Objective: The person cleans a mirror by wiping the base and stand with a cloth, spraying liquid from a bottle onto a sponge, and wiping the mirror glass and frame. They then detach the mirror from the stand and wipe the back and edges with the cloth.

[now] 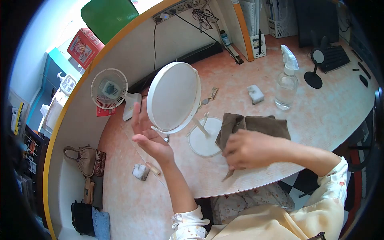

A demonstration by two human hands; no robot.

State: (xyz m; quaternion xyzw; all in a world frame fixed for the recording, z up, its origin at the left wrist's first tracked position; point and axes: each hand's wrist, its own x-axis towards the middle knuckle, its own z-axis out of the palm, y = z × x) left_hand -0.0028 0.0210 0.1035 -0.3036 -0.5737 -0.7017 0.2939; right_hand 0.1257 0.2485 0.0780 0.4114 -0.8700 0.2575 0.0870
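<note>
A round white tabletop mirror [175,98] stands tilted on a thin stem above its round base [199,146]. My left hand [150,138] is raised at the mirror's lower left edge, palm up and fingers spread, with nothing in it. Right of the base, my right hand [254,150] has its fingers curled around a brown cloth [266,125]. Part of the cloth lies folded behind that hand, and a corner hangs below the fingers.
A clear spray bottle [286,90] stands at the right, near a crumpled white block [255,94] and a small round mirror on a stand [314,80]. At the left are a small white fan [109,89], another white block [140,172] and a wooden stick [153,169]. A curved partition [132,48] borders the desk.
</note>
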